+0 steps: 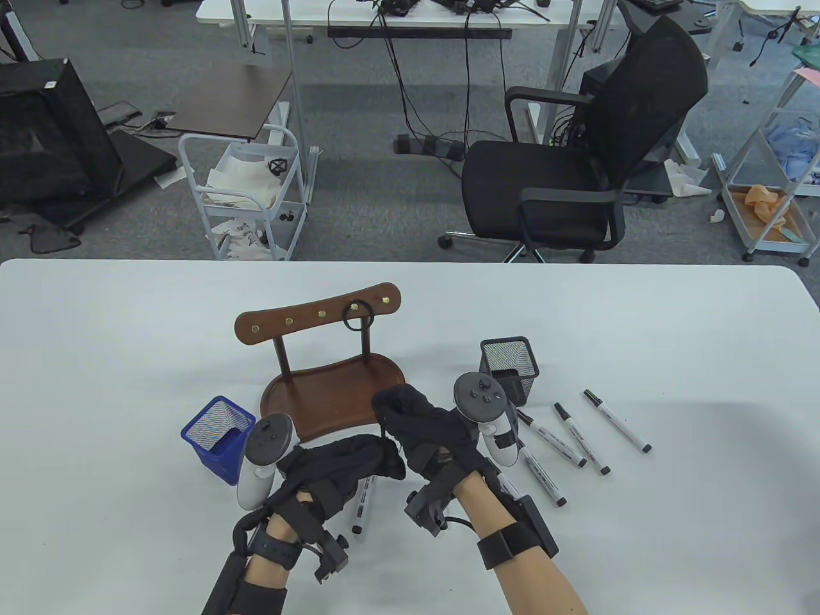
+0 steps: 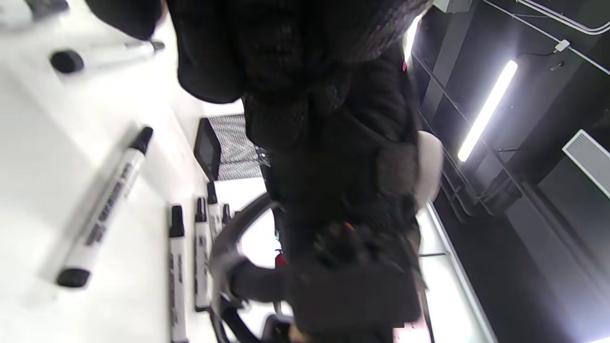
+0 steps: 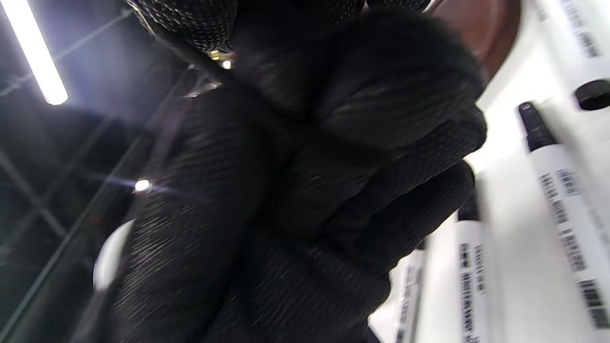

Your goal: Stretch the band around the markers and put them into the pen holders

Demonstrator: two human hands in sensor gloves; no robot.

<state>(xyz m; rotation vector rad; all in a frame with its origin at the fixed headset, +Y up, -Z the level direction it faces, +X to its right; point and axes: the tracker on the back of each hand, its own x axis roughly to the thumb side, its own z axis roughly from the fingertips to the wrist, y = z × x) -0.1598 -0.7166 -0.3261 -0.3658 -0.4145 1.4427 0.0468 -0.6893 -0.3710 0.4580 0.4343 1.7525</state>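
My left hand point(image 1: 355, 462) and right hand point(image 1: 413, 416) meet above the table's front middle, both with curled fingers. A thin black band point(image 1: 384, 435) seems to run taut between them, pinched by each hand. In the right wrist view my right hand point(image 3: 305, 181) is a closed fist with a dark strand across it. One white marker point(image 1: 361, 506) lies under my left hand, also seen as a marker point(image 2: 102, 209) on the table. Several more markers point(image 1: 580, 439) lie to the right. A blue pen holder point(image 1: 218, 439) stands left, a black mesh holder point(image 1: 509, 366) right.
A brown wooden hook rack point(image 1: 320, 391) stands just beyond my hands, with a spare black band point(image 1: 356, 316) hanging on one hook. An office chair point(image 1: 576, 160) and a cart point(image 1: 243, 192) stand past the table's far edge.
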